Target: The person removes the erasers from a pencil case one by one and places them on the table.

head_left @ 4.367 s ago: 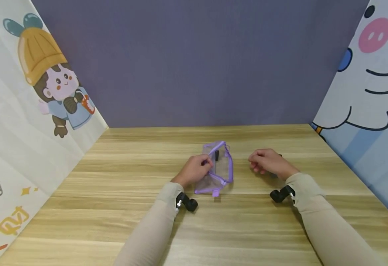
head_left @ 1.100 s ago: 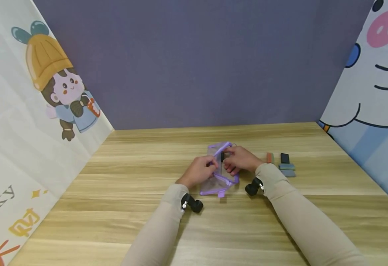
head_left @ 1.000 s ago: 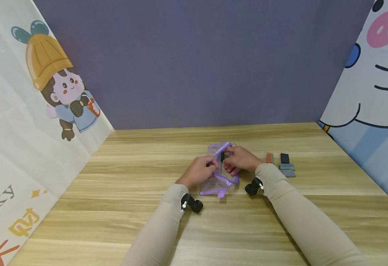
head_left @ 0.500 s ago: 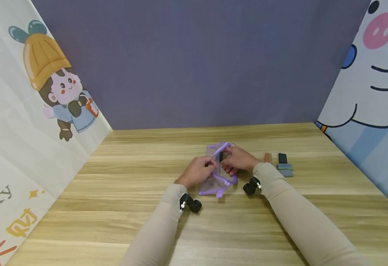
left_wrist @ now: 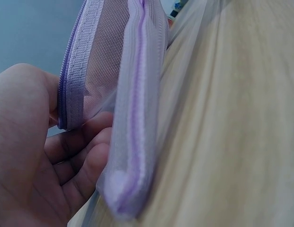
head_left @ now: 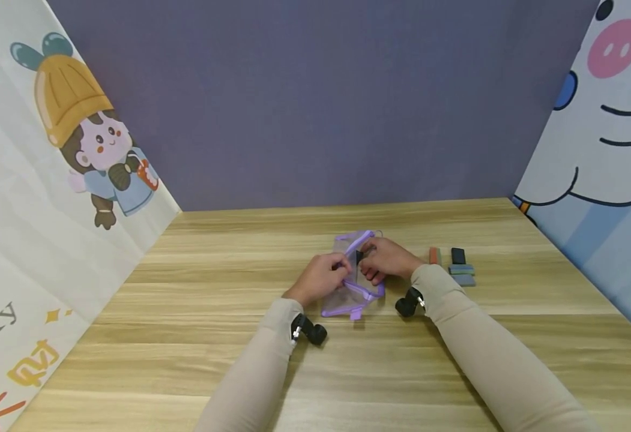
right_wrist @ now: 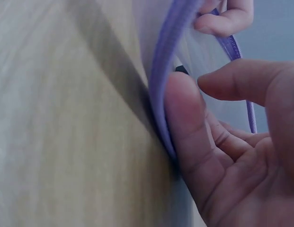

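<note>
A purple-edged mesh zip pouch (head_left: 338,298) lies unzipped on the table, its mouth facing right. My left hand (head_left: 322,277) grips the pouch's near lip; in the left wrist view the left fingers (left_wrist: 73,144) curl under the mesh beside the zip. Inside the mouth, my right hand (head_left: 388,259) has its thumb and forefinger on a small black block (head_left: 359,257), seemingly pinching it. Only a dark corner of that block (right_wrist: 182,69) shows past the fingertips in the right wrist view, so most of it is hidden.
Right of the pouch lie several small flat blocks: an orange-and-green one (head_left: 434,256), a black one (head_left: 458,256), a blue-green one (head_left: 461,270) and a grey one (head_left: 463,280). A dark panel (head_left: 315,108) and printed side sheets border the wooden table (head_left: 229,258).
Over the last seconds my right hand has moved left from the loose blocks into the pouch mouth. Within the last half second its forefinger has curled in and the black block has tilted.
</note>
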Tool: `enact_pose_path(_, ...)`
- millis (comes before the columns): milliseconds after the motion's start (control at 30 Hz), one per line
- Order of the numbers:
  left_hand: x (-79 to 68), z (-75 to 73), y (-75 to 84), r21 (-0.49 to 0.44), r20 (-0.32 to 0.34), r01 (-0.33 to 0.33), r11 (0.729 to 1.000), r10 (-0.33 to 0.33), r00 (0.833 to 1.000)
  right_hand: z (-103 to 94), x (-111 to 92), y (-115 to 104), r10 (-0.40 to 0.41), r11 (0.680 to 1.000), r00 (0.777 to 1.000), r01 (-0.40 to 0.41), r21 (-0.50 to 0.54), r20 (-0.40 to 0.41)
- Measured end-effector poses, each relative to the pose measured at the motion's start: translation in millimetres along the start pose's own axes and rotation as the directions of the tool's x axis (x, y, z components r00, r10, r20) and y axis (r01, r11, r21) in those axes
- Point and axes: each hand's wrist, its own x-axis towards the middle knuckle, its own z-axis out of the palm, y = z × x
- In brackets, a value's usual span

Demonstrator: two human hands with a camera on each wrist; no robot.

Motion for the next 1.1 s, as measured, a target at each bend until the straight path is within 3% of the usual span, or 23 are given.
enact_pose_path(500, 0.1, -2.2, 0.6, -0.015, -0.002, 0.019, 1.0, -0.019, 1.0, 1.5, -3.5, -5.5, 0.003, 1.0, 0.998, -0.004, -0.014, -0.06)
enact_pose_path(1100, -0.3, -0.8, 1.0, -0.015, 0.009, 0.022, 1.0, -0.022, 1.0, 1.4, -4.3, -2.2, 0.021, 1.0, 0.998, -0.021, 0.001, -0.061)
